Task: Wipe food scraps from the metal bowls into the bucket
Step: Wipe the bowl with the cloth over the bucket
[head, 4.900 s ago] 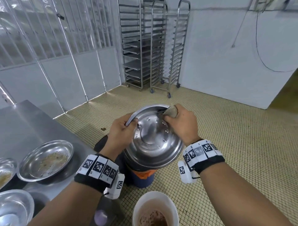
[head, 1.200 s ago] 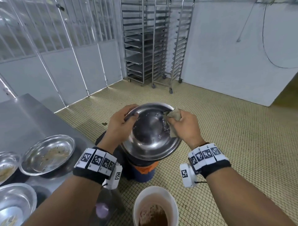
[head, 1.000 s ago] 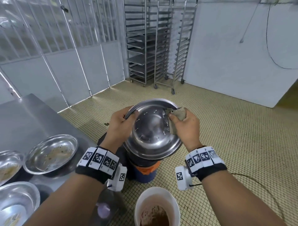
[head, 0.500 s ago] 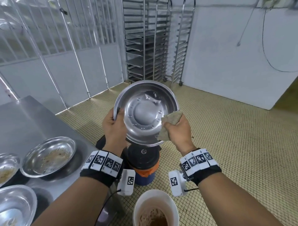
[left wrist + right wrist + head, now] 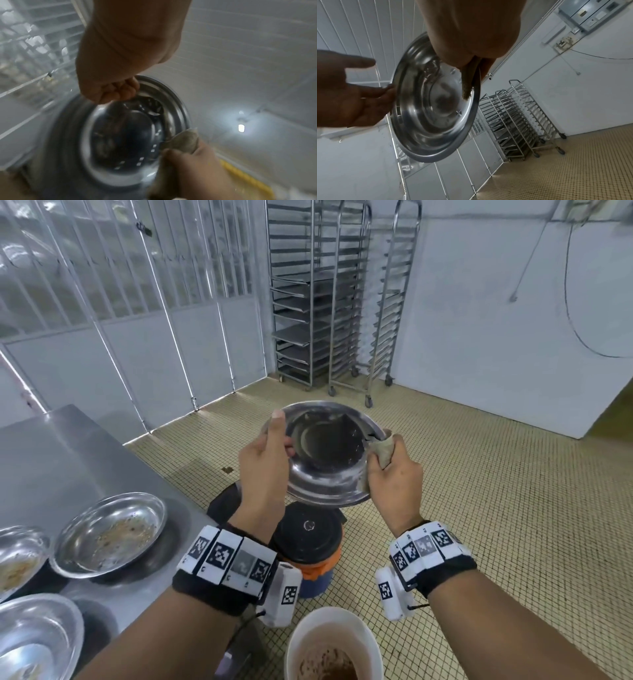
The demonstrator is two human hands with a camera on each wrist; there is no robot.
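I hold a shiny metal bowl (image 5: 325, 453) in the air, tilted with its inside toward me. My left hand (image 5: 270, 446) grips its left rim, thumb on the edge and fingers behind it. My right hand (image 5: 387, 467) clutches a grey-brown cloth (image 5: 381, 448) pressed against the bowl's right rim. In the right wrist view the cloth (image 5: 468, 86) hangs over the bowl (image 5: 433, 108) inside the rim. The bowl's inside looks clean. A white bucket (image 5: 301, 642) with brown scraps stands on the floor below my arms, nearer to me than the bowl.
A dark bin with an orange band (image 5: 308, 542) stands directly under the bowl. At the left, the steel table (image 5: 51, 460) carries a dirty bowl (image 5: 109, 534) and two more at the edge of view. Wheeled tray racks (image 5: 329, 302) stand at the far wall on the tiled floor.
The bowl has come down a little from where it was held up and now tilts flatter. The cloth has moved from the lower right edge up to the right rim.
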